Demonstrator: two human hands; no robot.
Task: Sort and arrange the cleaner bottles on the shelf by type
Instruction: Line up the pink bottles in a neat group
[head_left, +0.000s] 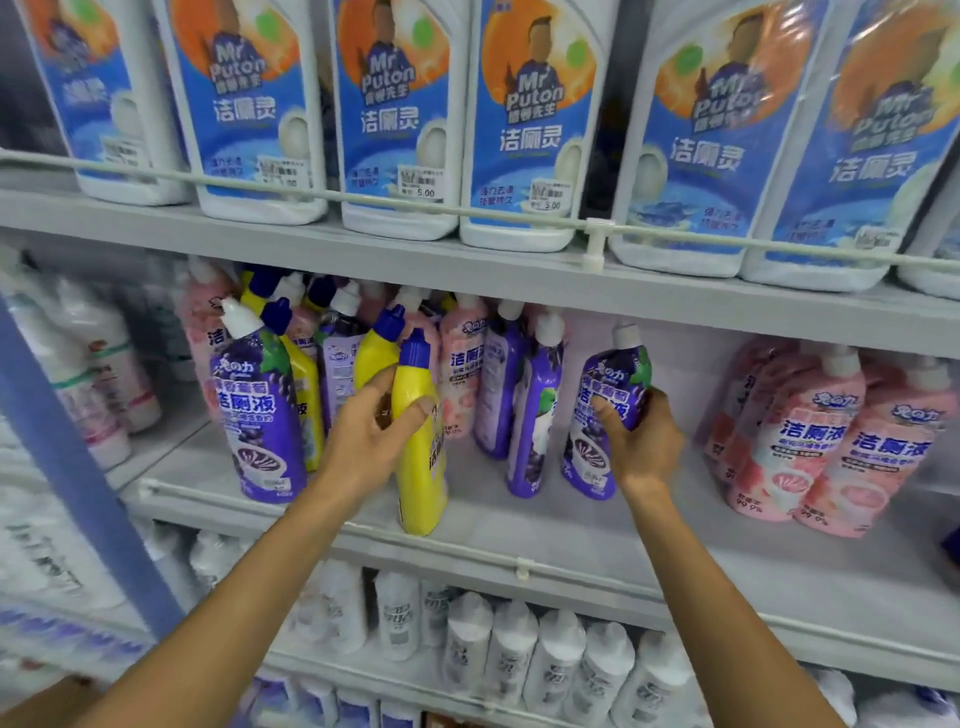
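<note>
Yellow bottle (421, 483) gripped in left hand (363, 441), purple bottle (587, 452) in right hand (641, 441)

Top shelf (260, 236): jugs (524, 130) in a row behind a rail (363, 200).
Middle shelf (545, 525): I see a bottle cluster (332, 364) left, bottle group (810, 441) right.
Between: front bottle (421, 467) in left hand (363, 441), second bottle (592, 457) in right hand (644, 447).

yellow bottle (422, 486) in left hand (363, 436): smooth glossy plastic. purple bottle (615, 371) in right hand (644, 441): glossy film. shelf (571, 519) below grips: matt.
</note>
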